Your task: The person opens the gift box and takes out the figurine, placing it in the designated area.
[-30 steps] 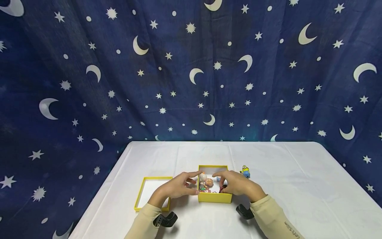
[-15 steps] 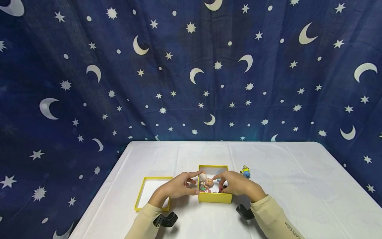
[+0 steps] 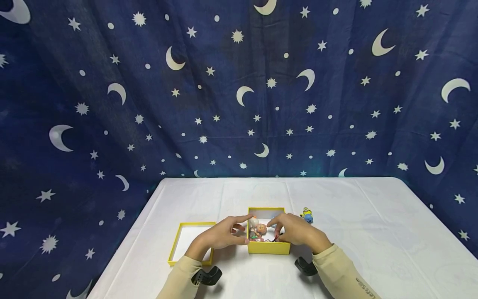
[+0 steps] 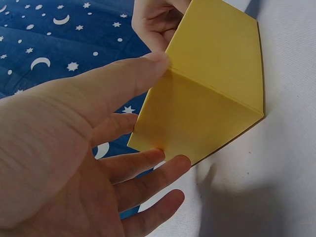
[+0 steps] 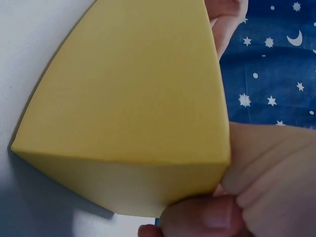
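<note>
The yellow box has its open side up and holds several small toy figures. One orange-faced figure lies near its middle, with a pale orange-tipped figure behind. My left hand is at the box's left side. Its thumb touches the near corner, and its fingers reach along the left wall fairly straight, as the left wrist view shows. My right hand reaches over the right wall, fingertips inside, pinching a small dark-and-red toy figure low in the box. Walls hide much of that grip in the right wrist view.
A yellow-rimmed white box lid lies inside up to the left, partly behind my left forearm. Beyond my right hand stands a yellow-and-blue minion figure. White cloth covers the table; a star-and-moon curtain hangs behind.
The dark-and-red toy figure has shifted and turned slightly among my right fingertips, less red showing now. My left hand, the box, the lid and the minion figure stay where they were.
</note>
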{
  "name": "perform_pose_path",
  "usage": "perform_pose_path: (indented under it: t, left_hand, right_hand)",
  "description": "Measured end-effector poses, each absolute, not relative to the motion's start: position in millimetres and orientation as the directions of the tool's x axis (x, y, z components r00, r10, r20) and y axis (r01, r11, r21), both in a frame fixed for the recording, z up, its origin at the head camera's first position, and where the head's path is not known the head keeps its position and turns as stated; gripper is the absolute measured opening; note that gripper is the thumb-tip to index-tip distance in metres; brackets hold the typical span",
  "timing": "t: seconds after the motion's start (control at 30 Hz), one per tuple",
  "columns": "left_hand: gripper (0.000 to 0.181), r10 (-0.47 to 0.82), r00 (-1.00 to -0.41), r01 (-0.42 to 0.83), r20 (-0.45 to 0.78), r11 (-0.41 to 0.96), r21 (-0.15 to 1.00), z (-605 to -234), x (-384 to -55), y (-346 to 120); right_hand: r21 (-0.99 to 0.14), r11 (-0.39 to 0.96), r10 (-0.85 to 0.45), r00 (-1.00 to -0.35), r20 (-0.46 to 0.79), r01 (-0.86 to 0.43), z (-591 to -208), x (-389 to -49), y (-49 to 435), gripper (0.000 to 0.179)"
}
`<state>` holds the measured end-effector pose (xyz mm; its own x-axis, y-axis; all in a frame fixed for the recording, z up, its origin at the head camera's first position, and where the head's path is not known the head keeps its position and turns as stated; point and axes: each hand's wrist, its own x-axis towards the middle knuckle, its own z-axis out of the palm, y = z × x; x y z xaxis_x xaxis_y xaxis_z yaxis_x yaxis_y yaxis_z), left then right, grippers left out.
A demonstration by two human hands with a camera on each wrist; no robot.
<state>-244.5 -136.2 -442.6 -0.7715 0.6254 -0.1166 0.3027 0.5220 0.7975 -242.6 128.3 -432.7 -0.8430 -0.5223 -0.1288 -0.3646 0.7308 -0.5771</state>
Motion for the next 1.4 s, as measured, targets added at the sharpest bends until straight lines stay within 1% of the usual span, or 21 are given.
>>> perform_pose_path:
  t: [0.17,0.33,0.5,0.73,0.93,1.13,1.4]
  left_hand:
    - [0.073,0.624,-0.774,0.306,-0.112,0.522,0.796,-443,-244,-136]
    - [0.074,0.627,-0.772,0.317,-0.102,0.519,0.794,-445,-246,-137]
    - [0.074,0.624,-0.774,0.311,-0.109,0.525,0.792,-444,-245,-137]
    - [0.073,0.615,-0.779,0.29,-0.124,0.529,0.798,-443,-245,-137]
    - [0.073,0.616,-0.778,0.293,-0.121,0.526,0.798,-444,-244,-136]
    - [0.074,0.615,-0.779,0.292,-0.123,0.53,0.796,-444,-244,-136]
    - [0.074,0.623,-0.774,0.308,-0.112,0.525,0.793,-445,-244,-137]
  right_hand:
    - [-0.61,0.698,-0.537,-0.837,-0.099,-0.376,-431,-246,132,0.043]
    - [-0.621,0.657,-0.54,-0.842,0.008,-0.427,-429,-250,137,0.044]
    - [-0.659,0.625,-0.513,-0.857,0.056,-0.418,-428,-253,137,0.04]
    - [-0.702,0.54,-0.516,-0.841,0.16,-0.465,-429,-258,140,0.034]
    - [-0.719,0.509,-0.469,-0.853,0.229,-0.473,-428,-261,147,0.029]
    - [-0.835,0.376,-0.425,-0.875,0.231,-0.402,-428,-263,149,0.029]
    - [-0.901,0.262,-0.425,-0.88,0.213,-0.345,-425,-263,152,0.037]
